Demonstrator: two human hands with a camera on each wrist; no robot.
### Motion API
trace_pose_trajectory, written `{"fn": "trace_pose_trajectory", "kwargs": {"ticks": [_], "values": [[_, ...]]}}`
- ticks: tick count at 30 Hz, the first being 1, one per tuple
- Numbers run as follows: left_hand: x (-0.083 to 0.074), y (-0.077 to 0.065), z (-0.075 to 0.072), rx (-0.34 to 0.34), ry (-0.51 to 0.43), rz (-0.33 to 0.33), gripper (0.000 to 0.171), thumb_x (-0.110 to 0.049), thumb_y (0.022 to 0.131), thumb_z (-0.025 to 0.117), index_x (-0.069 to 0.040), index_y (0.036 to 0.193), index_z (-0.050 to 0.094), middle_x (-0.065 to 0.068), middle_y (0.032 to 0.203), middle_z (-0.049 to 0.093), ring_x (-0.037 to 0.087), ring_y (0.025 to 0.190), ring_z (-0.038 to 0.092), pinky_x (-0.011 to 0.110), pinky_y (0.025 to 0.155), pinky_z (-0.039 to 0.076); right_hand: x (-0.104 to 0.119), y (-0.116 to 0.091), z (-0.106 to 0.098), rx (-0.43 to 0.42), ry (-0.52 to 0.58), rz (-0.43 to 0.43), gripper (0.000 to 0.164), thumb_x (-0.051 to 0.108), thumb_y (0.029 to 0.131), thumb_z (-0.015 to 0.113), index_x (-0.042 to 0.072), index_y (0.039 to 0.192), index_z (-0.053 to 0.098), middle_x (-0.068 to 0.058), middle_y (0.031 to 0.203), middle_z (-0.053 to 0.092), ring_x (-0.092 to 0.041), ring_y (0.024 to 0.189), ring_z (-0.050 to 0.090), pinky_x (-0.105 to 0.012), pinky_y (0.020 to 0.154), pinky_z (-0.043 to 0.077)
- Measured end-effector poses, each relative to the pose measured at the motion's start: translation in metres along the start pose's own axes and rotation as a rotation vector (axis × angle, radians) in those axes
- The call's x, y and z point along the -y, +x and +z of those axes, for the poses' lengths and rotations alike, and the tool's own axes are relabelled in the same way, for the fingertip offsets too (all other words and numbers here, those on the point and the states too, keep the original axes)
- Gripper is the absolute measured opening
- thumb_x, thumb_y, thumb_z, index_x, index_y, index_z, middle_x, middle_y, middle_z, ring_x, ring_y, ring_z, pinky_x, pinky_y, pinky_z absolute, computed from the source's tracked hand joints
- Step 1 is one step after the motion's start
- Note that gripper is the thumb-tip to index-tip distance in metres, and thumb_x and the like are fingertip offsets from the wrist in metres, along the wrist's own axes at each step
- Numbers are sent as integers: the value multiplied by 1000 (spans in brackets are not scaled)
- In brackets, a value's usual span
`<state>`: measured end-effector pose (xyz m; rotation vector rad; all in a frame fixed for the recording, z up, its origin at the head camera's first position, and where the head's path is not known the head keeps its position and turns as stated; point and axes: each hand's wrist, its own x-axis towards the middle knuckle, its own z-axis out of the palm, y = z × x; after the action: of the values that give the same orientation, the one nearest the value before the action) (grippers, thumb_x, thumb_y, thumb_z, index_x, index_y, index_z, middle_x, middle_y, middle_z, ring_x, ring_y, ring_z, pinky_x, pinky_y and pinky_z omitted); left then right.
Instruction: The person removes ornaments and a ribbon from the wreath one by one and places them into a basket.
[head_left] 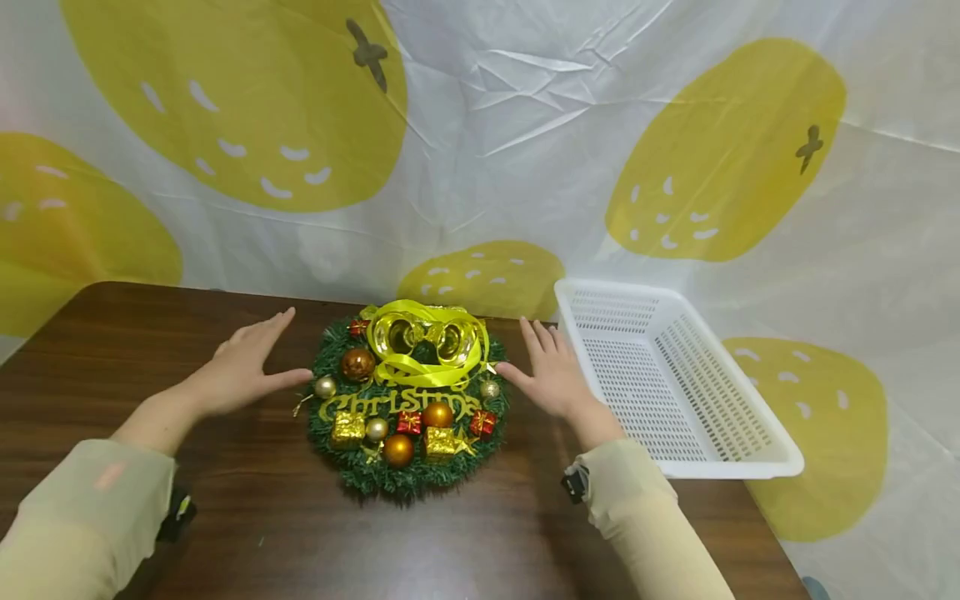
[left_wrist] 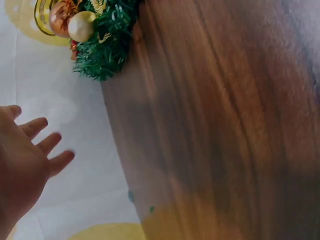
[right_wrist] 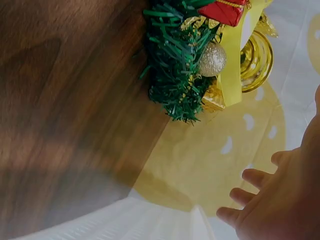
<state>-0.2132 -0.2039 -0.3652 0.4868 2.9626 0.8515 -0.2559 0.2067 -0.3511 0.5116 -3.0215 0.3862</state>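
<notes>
- Backdrop point(head_left: 510, 183): I see a white sheet printed with big yellow fruit shapes, hanging along the far side and down the right.
- Tabletop point(head_left: 262, 521): dark brown wood grain, from the far left across to the right.
- Basket point(head_left: 723, 468): white plastic with slotted walls, at the far right of the tabletop, to the right of the wreath.
- Wreath point(head_left: 390, 481): green, lying on the far middle part of the tabletop, between my two hands.
- Left hand point(head_left: 240, 367): just left of the wreath, holding nothing; its fingers point(left_wrist: 35, 128) are straight and spread apart, the thumb pointing right at the wreath's edge.
- Right hand point(head_left: 551, 375): between the wreath and the basket, also holding nothing, its fingers point(right_wrist: 256, 176) apart. From here I cannot tell whether the thumb touches the wreath.
- Ribbon point(head_left: 420, 377): yellow, looped over the wreath's far part.
- Lettering point(head_left: 390, 404): gold, reading "Christmas", across the middle.
- Bells point(head_left: 453, 343): two, shiny gold, within the ribbon loops.
- Gold boxes point(head_left: 347, 429), red boxes point(head_left: 408, 422) and orange balls point(head_left: 398, 450): set along the near part.
</notes>
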Motion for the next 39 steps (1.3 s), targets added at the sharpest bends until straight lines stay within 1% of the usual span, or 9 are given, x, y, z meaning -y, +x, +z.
{"fn": "trace_pose_trajectory", "kwargs": {"ticks": [5,8,12,17,22,26,30,35,39], "values": [[2,4,5,59,-209,-39,94,-46,91,56,-5,151,-4,31,152,8,54,135,11,69,102,20,1,2,3,-18,106,16,88,57,89,50,14,152,8,-19,153,22,-39,140,21,-53,113,22],[3,5,8,71,-305,-51,91,-43,93,53,-2,150,-5,33,150,12,53,133,21,67,100,28,2,2,5,-13,207,44,88,56,88,54,14,152,10,-19,153,22,-38,140,21,-55,111,25],[6,5,13,98,-406,-81,88,-42,96,49,1,149,-6,37,146,16,54,127,30,62,97,37,5,3,8,-16,342,75,88,50,88,59,11,151,12,-19,152,24,-37,140,22,-54,112,25],[17,7,22,131,-530,-121,83,-41,99,43,5,147,-7,40,144,16,53,126,34,53,95,44,7,7,16,-61,453,73,84,37,84,69,6,147,25,-20,140,41,-35,129,41,-51,105,36],[22,8,31,145,-604,-140,80,-39,100,39,7,147,-6,41,143,16,52,128,31,48,94,47,5,9,24,-79,525,57,77,25,80,75,4,142,35,-21,130,50,-34,119,50,-49,98,43],[23,9,37,163,-657,-147,79,-39,100,38,7,147,-6,40,143,19,51,130,29,47,94,48,4,9,29,-69,543,70,73,23,79,76,5,140,38,-19,129,52,-32,118,51,-48,95,45],[22,8,42,185,-680,-162,79,-39,100,39,6,147,-5,38,144,20,50,130,28,45,95,48,3,8,34,-58,566,91,72,22,78,76,6,139,41,-18,128,53,-30,116,53,-46,93,47],[24,9,47,200,-680,-169,80,-39,99,41,7,147,-4,38,144,20,49,130,31,44,96,47,3,6,38,-44,597,111,72,21,78,77,6,138,41,-18,126,54,-30,113,54,-45,92,48],[24,9,50,215,-640,-176,82,-39,98,44,7,147,-2,38,145,19,48,128,36,45,96,47,2,4,41,-34,618,123,70,21,79,76,6,138,42,-18,125,55,-29,111,55,-44,89,49]]}}
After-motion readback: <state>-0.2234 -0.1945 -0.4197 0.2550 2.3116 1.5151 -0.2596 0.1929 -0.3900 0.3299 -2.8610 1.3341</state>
